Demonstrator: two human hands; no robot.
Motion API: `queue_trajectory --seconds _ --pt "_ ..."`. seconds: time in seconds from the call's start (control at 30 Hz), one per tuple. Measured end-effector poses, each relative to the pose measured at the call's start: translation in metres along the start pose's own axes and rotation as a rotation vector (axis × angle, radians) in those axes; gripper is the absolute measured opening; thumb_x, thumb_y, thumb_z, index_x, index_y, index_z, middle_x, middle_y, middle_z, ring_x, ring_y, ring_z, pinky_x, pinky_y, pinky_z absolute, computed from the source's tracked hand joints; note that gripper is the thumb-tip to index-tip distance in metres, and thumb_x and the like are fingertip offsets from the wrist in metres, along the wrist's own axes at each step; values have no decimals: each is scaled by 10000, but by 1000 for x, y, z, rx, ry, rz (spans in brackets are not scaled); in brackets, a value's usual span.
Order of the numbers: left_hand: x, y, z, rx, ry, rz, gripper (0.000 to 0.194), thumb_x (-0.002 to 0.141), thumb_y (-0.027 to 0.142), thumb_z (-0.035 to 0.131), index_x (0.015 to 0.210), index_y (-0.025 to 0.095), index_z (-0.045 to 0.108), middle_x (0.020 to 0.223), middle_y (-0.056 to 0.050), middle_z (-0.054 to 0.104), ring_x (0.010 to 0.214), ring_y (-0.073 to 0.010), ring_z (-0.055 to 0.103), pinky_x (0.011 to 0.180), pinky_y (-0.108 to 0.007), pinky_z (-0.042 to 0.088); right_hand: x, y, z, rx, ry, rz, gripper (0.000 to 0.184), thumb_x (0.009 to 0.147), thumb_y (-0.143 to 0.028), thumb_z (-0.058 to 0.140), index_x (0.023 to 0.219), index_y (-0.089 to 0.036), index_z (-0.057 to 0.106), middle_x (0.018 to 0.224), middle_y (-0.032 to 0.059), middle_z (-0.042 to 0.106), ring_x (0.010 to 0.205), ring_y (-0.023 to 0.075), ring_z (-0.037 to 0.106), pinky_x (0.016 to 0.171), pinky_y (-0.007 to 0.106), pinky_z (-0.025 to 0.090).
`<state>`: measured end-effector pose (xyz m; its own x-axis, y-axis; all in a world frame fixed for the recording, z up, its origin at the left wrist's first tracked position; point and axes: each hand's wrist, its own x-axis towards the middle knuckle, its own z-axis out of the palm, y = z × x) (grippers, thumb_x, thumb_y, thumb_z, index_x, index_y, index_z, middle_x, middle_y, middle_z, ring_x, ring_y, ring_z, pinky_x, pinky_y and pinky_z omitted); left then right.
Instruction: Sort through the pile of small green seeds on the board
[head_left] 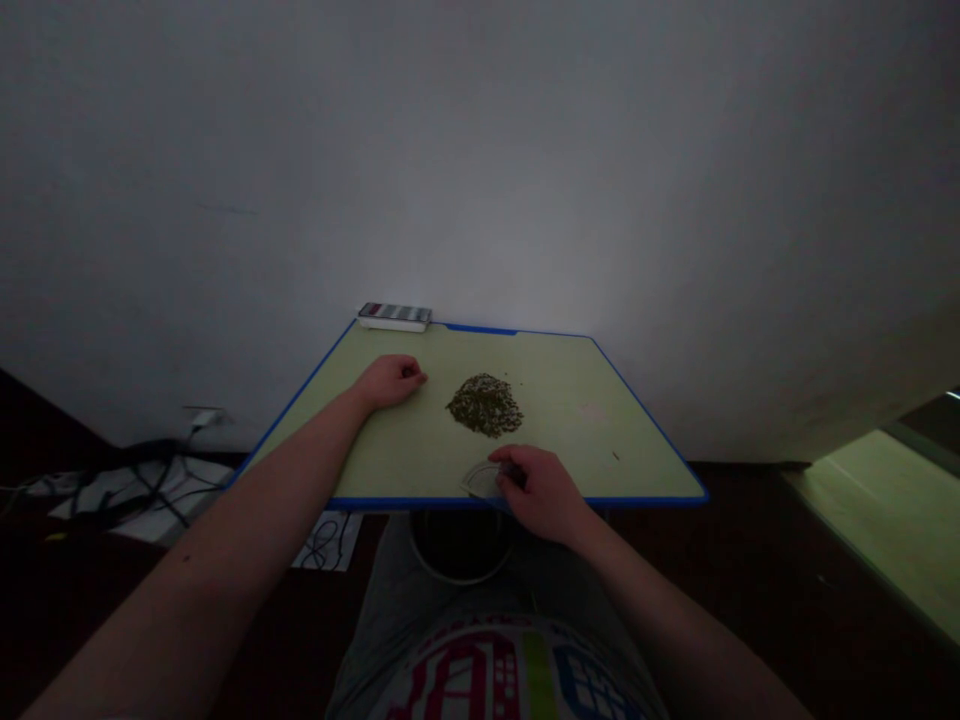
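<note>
A pile of small dark brown-green grains, perhaps seeds or dried leaf bits (486, 405), lies spread on the pale yellow-green tabletop (555, 470). To the left of the pile my left hand (391, 381) rests on the table, its fingers curled in; no object shows in it. Near the front edge, my right hand (541, 490) pinches a clear plastic protractor (481, 480), whose curved scale sticks out to the left of the fingers. Part of the protractor is hidden by that hand. Below the table edge, a dark round bowl (461, 550) sits between my legs.
A white box-shaped device with a dark striped top (395, 317) stands at the table's back left corner, against the wall (480, 180). One brown sliver (616, 456) lies at the right. Black cables (150, 480) and a plugged-in charger (202, 420) are at the left.
</note>
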<state>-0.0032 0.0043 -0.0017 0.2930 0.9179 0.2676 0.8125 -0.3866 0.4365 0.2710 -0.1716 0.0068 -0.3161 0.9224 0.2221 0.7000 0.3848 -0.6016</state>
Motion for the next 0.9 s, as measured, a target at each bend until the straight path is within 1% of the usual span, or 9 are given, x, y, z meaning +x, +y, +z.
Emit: queue_trajectory --seconds 0.2,0.43,0.57,0.7,0.77,0.9 --pt "0 1 0 5 -1 3 328 766 474 496 706 172 608 630 -14 581 596 -154 507 560 -271 340 -2 -2 1 37 -17 -28 273 779 -144 538 1015 -146 674 799 59 697 700 160 615 682 284 467" --pt "0 0 0 11 -7 4 326 763 472 501 720 171 617 646 -20 594 612 -160 518 566 -274 343 -5 -5 -1 13 -42 -53 285 769 -133 548 1009 -162 698 834 63 711 737 170 628 716 299 479" --pt "0 1 -1 2 -4 0 325 770 476 499 711 175 607 637 -15 587 605 -155 514 567 -271 343 -7 -5 -1 27 -72 -111 299 770 -128 548 1022 -172 703 900 67 719 805 177 640 755 303 483" --pt "-1 2 -1 13 -6 -3 322 771 472 495 694 175 592 640 -17 583 605 -154 509 574 -273 345 -7 -2 -1 46 -97 -168 299 781 -124 535 1018 -179 709 908 60 721 822 172 640 776 304 477" --pt "-1 2 -1 1 -6 -4 327 770 479 493 691 176 586 644 -16 583 603 -152 504 574 -270 346 -6 1 -1 84 -96 -161 293 770 -122 549 1006 -180 712 911 55 721 831 169 641 776 297 476" --pt "-1 2 -2 -17 -15 -2 334 774 490 484 683 183 578 627 -12 574 596 -154 498 569 -269 342 -4 5 -2 164 -104 -93 296 739 -122 581 999 -177 711 886 47 714 787 155 634 717 270 480"
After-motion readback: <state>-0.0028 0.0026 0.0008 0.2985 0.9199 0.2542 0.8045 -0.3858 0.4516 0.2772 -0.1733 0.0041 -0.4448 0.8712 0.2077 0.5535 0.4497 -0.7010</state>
